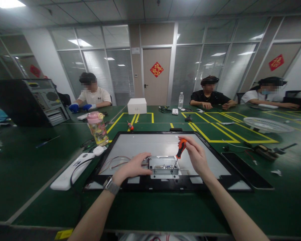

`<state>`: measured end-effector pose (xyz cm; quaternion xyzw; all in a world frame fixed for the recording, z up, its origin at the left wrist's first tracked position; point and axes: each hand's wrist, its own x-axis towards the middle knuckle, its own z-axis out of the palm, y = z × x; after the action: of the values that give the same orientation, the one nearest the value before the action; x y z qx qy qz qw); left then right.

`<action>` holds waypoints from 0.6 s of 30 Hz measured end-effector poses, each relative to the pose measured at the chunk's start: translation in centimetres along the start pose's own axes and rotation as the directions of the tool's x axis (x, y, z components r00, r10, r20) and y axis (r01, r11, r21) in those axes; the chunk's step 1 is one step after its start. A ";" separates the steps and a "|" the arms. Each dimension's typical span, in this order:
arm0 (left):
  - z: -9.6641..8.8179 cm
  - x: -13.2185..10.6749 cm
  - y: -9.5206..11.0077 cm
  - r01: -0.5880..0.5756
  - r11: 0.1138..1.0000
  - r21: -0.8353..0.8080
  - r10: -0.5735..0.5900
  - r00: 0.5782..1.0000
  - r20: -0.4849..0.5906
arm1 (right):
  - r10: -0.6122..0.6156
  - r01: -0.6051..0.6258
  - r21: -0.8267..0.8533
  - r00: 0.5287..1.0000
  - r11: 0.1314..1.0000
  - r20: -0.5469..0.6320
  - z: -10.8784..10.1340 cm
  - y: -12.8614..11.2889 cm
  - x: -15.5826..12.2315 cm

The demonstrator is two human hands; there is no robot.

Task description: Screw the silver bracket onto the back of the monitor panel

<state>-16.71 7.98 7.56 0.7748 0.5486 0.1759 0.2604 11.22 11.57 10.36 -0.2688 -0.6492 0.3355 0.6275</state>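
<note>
A flat monitor panel [130, 144] lies back-up on the green table in front of me, black frame around a grey metal back. A small silver metal cover box [163, 164] sits on its near middle. My left hand [134, 167] rests on the panel at the box's left edge, fingers curled against it. My right hand [194, 154] grips an orange-and-black screwdriver [180, 151], held nearly upright with its tip down on the box's right side. Thin coloured wires [115, 161] run across the panel left of the box.
A white plastic cover [70, 172] with a black cable lies left of the panel. A pink-lidded bottle [97, 129] stands behind it. A computer case [30, 100] lies far left, a white box [136, 105] at centre back. Three people sit across the table. A dark strip [245, 170] lies right.
</note>
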 end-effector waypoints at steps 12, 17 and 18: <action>-0.2 -0.2 0.6 0.021 1.000 0.013 -0.021 1.000 0.018 | 0.027 -0.023 0.095 0.999 0.995 -0.040 0.0 0.1 0.3; -0.2 -0.1 0.5 0.025 1.000 0.008 -0.025 1.000 0.017 | 0.147 -0.151 0.239 0.989 0.959 0.032 -0.1 0.1 0.4; -0.2 -0.1 0.4 0.020 1.000 0.007 -0.020 1.000 0.015 | 0.159 -0.167 0.262 0.986 0.950 0.053 -0.1 0.0 0.4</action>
<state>-16.57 7.82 7.92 0.7714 0.5551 0.1654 0.2635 11.29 11.86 10.61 -0.2296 -0.5837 0.4742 0.6179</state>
